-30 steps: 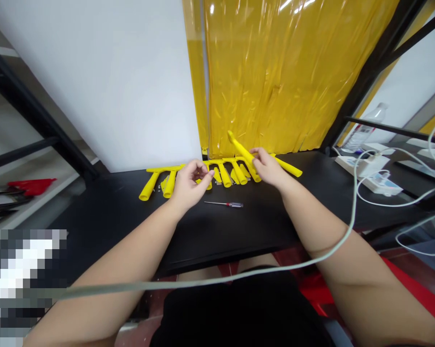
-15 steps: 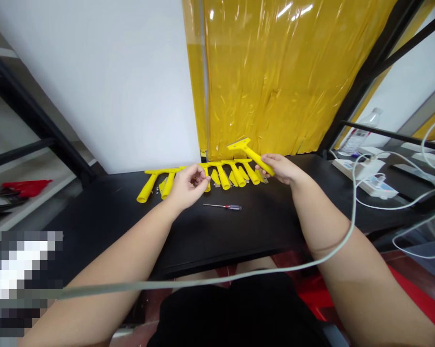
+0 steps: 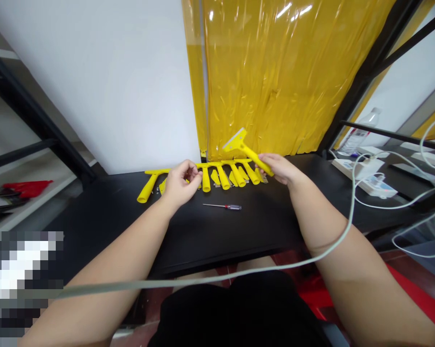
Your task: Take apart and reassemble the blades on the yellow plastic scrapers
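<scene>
In my right hand (image 3: 278, 167) is a yellow scraper (image 3: 249, 152), gripped by its handle. Its wide head, with a pale blade edge, tilts up and to the left above the table. My left hand (image 3: 183, 182) is closed with fingertips pinched together in front of the row; whatever they hold, if anything, is too small to make out. Behind both hands, several yellow scraper handles (image 3: 222, 177) lie side by side, with small yellow pieces between them. A screwdriver (image 3: 233, 207) with a translucent handle rests on the black table (image 3: 217, 236), nearer to me.
A white cable (image 3: 260, 270) hangs across the view in front of my forearms. To the right are a power strip (image 3: 378, 185) and a plastic bottle (image 3: 360, 132). A white panel (image 3: 130, 86) and a yellow plastic curtain (image 3: 275, 82) stand behind the table.
The scraper in my right hand has turned, so its head now slants more steeply and shows its broad face. My left hand has shifted slightly left, its fingers drawn closer together.
</scene>
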Action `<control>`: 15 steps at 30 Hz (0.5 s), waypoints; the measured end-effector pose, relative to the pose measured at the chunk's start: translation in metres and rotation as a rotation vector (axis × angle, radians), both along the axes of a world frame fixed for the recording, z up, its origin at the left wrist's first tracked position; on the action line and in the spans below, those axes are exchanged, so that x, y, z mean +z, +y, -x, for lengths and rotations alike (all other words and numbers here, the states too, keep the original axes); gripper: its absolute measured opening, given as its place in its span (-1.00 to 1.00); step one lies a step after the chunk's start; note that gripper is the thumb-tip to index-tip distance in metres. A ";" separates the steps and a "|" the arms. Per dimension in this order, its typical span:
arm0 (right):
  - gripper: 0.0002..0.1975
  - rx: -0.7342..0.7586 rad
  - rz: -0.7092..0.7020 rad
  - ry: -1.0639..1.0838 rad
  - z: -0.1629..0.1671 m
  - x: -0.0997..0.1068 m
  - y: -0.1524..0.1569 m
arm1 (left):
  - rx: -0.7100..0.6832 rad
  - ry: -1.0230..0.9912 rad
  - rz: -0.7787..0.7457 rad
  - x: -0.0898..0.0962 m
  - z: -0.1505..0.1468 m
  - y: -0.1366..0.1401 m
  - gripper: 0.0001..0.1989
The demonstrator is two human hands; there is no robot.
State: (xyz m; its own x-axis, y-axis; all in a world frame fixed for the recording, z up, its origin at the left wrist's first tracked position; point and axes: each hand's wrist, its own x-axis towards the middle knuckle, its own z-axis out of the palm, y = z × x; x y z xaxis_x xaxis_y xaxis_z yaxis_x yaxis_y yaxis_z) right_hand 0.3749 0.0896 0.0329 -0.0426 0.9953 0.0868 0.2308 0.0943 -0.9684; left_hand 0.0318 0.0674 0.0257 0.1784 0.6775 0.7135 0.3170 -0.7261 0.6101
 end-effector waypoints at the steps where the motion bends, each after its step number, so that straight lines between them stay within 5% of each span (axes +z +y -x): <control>1: -0.78 -0.077 -0.008 0.015 -0.006 0.001 0.002 | -0.007 0.006 0.004 -0.001 0.000 0.000 -0.80; 7: -0.88 -0.391 0.103 -0.308 -0.045 0.001 0.011 | -0.022 0.024 0.019 -0.003 0.000 0.001 -0.80; 15: -0.84 -0.372 0.163 -0.620 -0.040 -0.013 0.021 | -0.041 0.071 -0.011 -0.003 0.000 -0.001 -0.82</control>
